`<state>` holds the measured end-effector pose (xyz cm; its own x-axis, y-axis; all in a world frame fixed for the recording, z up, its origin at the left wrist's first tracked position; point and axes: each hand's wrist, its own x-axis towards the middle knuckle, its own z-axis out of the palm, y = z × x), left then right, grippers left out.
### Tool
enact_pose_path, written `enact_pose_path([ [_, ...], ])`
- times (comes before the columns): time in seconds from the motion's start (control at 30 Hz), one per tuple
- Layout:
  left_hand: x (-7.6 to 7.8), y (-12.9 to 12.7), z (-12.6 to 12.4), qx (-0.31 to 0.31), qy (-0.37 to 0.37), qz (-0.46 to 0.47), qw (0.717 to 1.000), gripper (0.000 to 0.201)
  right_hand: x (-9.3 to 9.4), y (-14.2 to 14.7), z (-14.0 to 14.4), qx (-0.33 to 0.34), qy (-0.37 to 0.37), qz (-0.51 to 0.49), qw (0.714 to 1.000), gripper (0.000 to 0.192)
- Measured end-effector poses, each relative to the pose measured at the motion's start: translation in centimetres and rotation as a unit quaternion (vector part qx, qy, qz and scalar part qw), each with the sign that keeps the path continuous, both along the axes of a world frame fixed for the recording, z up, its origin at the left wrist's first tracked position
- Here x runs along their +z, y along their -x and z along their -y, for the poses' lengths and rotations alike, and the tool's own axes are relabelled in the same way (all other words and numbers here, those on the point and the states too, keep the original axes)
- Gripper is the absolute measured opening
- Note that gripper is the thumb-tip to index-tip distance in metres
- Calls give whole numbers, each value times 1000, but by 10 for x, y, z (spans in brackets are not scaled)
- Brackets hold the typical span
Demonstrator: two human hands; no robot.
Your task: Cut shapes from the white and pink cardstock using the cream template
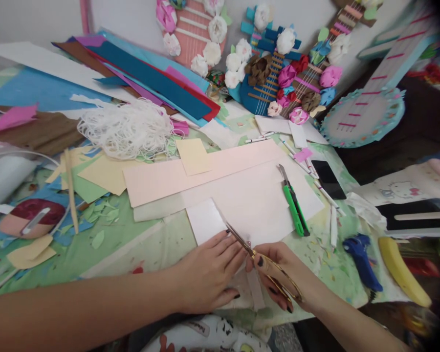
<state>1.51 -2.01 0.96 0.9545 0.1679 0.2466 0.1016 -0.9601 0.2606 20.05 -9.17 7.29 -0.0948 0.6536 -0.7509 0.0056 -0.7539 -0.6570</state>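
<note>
Both hands work at the tabletop's [139,244] near edge, left hand [209,274] pressing flat on white paper [205,221], right hand [282,278] clenched on gold scissors [258,256] whose blades have barely entered, so most of the cut seems left.

Scissors [267,266] handles hidden in right hand [282,276]; banana [403,271] blurred.

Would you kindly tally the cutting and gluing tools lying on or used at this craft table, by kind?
Gold metal scissors, in the right hand, cutting white paper pressed down by the left hand: 1
Green plastic utility knife: 1
Blue glue gun: 1
Total: 3
</note>
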Motion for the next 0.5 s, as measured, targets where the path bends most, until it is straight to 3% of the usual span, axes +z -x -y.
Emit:
enact_pose_path([
  [0.17, -2, 0, 0, 4, -7, 18, 1000, 62, -3, 0, -7, 4, -7, 27, 1000, 50],
  [0.5, -2, 1, -1, 3, -20, 1, 1000, 64, 0, -1, -14, 18, 4, 56, 998, 46],
])
